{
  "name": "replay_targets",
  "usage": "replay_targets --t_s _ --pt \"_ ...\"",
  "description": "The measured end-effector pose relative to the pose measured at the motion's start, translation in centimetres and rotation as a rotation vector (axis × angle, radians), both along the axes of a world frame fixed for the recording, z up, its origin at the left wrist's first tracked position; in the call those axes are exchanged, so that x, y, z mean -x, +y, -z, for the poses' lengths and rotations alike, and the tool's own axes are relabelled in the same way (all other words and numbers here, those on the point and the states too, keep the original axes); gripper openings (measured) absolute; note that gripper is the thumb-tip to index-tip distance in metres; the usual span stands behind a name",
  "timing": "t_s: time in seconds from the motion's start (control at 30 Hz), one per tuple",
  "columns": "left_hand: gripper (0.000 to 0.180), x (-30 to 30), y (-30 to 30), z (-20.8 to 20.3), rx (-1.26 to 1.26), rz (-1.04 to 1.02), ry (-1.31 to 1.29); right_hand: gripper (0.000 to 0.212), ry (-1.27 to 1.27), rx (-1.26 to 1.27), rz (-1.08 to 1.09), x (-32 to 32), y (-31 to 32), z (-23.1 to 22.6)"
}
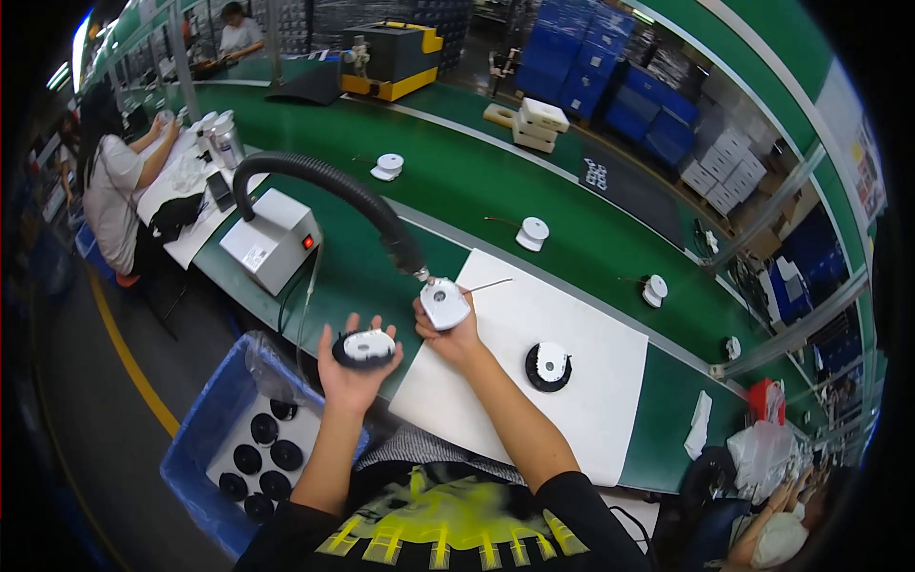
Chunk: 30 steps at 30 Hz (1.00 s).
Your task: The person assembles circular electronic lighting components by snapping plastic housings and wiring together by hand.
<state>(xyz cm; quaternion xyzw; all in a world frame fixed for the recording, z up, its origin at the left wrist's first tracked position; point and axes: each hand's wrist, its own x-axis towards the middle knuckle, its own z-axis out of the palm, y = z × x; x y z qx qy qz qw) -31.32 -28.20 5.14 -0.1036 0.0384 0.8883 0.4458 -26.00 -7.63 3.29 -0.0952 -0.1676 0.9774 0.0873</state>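
Observation:
My left hand (355, 370) is raised palm up and holds a round black part with a white centre (364, 347). Further right, my right hand (450, 332) grips a white round part (445, 304) with a thin wire sticking out to the right. That part sits right under the tip of a black flexible hose (329, 183). Another black disc with a white insert (549, 366) lies on the white sheet (591, 324) to the right of my right hand.
The hose rises from a white box unit (271, 239). A blue bin (205, 434) with several black discs stands at lower left. Several white spools, one of them (533, 233), ride the green conveyor (457, 176). People work at far left and lower right.

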Motion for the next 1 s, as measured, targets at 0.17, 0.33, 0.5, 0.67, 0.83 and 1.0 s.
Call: replay_targets --t_s 0.17,0.33,0.5,0.67,0.83,1.0 --pt "0.029 4.4 7.1 0.3 -0.045 0.267 0.128 0.047 -0.076 -0.085 0.173 -7.7 -2.5 -5.7" --pt "0.058 3.2 12.8 -4.1 0.040 0.361 -0.082 0.050 0.238 -0.295 0.200 -12.3 -3.5 -9.2" --pt "0.067 1.1 9.4 0.2 -0.300 0.554 0.080 0.049 0.241 -0.433 0.300 -13.0 -2.6 -8.4" --pt "0.074 -1.7 2.1 -1.6 -0.091 0.330 0.160 0.035 -0.329 -0.509 0.415 -4.1 -1.0 -4.1" --pt "0.077 -3.1 -0.3 -4.3 -0.234 0.341 0.316 0.038 -0.130 -0.289 0.148 2.3 -0.2 -0.6" --pt "0.070 -1.4 0.6 -4.0 -0.142 0.236 0.396 0.048 0.172 -0.225 0.167 -7.4 -2.4 -6.5"
